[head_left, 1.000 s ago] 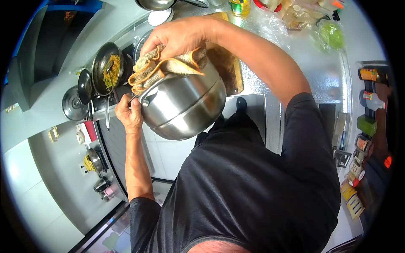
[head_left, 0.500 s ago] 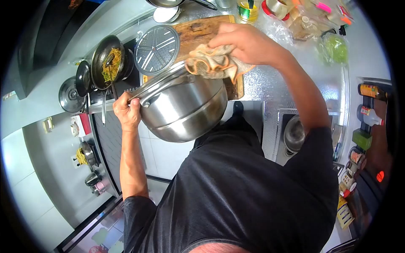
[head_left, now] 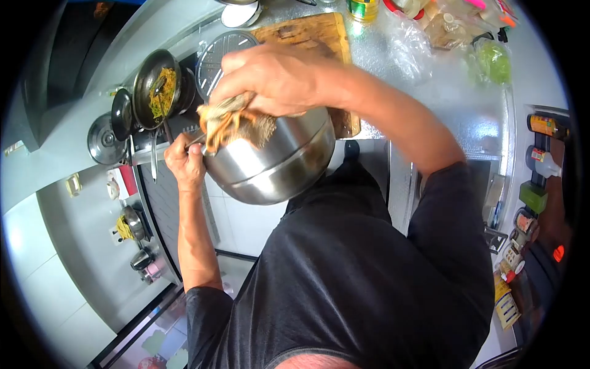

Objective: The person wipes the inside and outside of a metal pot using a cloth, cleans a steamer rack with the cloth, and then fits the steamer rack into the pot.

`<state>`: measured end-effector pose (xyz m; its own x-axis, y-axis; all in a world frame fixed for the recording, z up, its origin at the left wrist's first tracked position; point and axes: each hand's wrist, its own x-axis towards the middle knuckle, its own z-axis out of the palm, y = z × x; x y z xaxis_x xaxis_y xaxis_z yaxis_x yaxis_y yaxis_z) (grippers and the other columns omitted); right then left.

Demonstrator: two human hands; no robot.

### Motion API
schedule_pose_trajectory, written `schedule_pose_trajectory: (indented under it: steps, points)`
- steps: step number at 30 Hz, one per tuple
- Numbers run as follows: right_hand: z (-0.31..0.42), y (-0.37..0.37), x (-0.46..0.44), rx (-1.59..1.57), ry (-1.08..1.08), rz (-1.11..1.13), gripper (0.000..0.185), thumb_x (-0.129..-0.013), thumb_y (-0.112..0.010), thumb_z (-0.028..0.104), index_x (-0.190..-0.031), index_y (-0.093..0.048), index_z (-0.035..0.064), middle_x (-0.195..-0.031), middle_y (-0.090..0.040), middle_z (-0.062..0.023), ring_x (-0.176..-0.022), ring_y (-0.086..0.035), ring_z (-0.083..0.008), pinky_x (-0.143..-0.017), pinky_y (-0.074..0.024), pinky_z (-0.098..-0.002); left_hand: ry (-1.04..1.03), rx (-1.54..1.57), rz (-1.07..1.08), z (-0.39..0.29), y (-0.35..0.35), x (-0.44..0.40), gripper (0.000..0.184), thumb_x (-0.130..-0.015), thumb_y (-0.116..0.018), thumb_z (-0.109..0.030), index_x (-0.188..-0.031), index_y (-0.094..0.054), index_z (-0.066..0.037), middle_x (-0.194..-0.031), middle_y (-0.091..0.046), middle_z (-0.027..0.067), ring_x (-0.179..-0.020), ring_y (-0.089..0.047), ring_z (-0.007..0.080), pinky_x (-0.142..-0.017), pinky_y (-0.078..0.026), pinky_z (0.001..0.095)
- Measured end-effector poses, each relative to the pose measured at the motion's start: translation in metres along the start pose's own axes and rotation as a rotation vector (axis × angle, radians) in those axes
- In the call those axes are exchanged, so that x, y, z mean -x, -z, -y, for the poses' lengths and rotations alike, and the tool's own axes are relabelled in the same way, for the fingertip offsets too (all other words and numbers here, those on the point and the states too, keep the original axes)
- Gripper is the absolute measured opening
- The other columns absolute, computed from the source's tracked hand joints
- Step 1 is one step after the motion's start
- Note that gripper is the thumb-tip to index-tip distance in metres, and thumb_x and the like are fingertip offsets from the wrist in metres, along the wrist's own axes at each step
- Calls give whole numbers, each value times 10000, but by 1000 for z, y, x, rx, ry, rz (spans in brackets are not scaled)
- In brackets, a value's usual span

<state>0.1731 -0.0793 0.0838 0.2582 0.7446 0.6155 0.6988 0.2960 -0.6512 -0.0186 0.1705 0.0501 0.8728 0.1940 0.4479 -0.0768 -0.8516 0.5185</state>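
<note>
A large stainless steel pot (head_left: 276, 172) is tilted on its side in front of my body. My left hand (head_left: 185, 157) is closed around the pot's handle at its left side. Bunched in my right hand (head_left: 270, 77) is a tan cloth with orange edging (head_left: 236, 126), pressed against the pot near its rim. That hand and the cloth hide most of the rim. Behind them a round perforated steamer plate (head_left: 224, 52) shows in part, beside a wooden cutting board (head_left: 335, 43).
At the left, a wok (head_left: 144, 86) with yellow noodle-like food sits on the stove, near a pan lid (head_left: 106, 138). Plastic bags (head_left: 409, 52) and a bottle of yellow liquid (head_left: 362, 9) stand on the metal counter. Bottles and jars (head_left: 544, 163) line the right side.
My right hand has swept left with the cloth, from the pot's far right side to near the left handle. My left hand keeps its hold and the pot has barely moved.
</note>
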Motion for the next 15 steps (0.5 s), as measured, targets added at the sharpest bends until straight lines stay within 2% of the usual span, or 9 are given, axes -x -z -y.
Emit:
schedule_pose_trajectory:
  steps: [1, 2, 4, 5, 10, 12, 13, 15]
  points:
    - [2, 4, 7, 171, 45, 26, 246, -798, -712, 171, -1033, -668, 112, -896, -622, -103, -836, -651, -307, -723, -519, -411, 25, 35, 18, 0, 0, 2, 618, -884, -618, -582, -647, -497, -24, -565, -486, 40, -512, -447, 137, -490, -360, 293]
    - [2, 8, 14, 171, 49, 32, 246, -798, -712, 171, -1033, -668, 112, -896, -622, -103, -836, -651, -307, -723, -519, -411, 39, 71, 28, -1, 0, 1, 616, -881, -626, -580, -650, -510, -22, -569, -499, 40, -519, -454, 132, -493, -363, 288]
    - [-5, 14, 32, 344, 112, -26, 237, -754, -717, 103, -972, -626, 99, -873, -529, -78, -800, -600, -296, -670, -486, -413, 46, 126, 17, -9, -1, -3, 603, -873, -644, -574, -659, -535, -21, -573, -510, 36, -529, -462, 124, -496, -365, 281]
    - [-8, 15, 43, 414, 72, -23, 246, -736, -725, 103, -910, -551, 90, -875, -517, -78, -799, -599, -300, -653, -487, -409, 28, 117, 1, -7, -3, -2, 594, -873, -650, -564, -660, -536, -22, -572, -507, 33, -530, -462, 122, -497, -364, 279]
    - [-25, 1, 107, 538, 8, -161, 239, -732, -683, 77, -897, -510, 80, -883, -525, -96, -748, -612, -323, -662, -499, -442, -17, 21, -53, -4, -2, 2, 595, -886, -628, -566, -666, -516, -24, -573, -483, 33, -529, -438, 130, -500, -358, 290]
    - [-43, -5, 136, 450, -385, -194, 218, -748, -677, 72, -918, -541, 63, -894, -577, -102, -783, -629, -328, -697, -519, -405, -8, 40, -24, 7, 3, 10, 606, -890, -613, -577, -672, -498, -23, -573, -461, 38, -535, -420, 128, -500, -354, 298]
    - [-45, -5, 144, 455, -381, -204, 218, -748, -677, 72, -918, -541, 63, -894, -577, -102, -783, -629, -328, -697, -519, -405, 13, 43, -21, 9, 6, 12, 610, -891, -611, -579, -671, -489, -23, -573, -452, 38, -540, -412, 124, -501, -351, 297]
    - [-47, -6, 152, 136, -544, -485, 242, -772, -661, 68, -1005, -595, 50, -913, -632, -133, -837, -649, -330, -745, -526, -371, 21, 32, -33, 17, 8, 15, 604, -902, -603, -568, -668, -469, -28, -575, -433, 30, -547, -392, 115, -501, -343, 295]
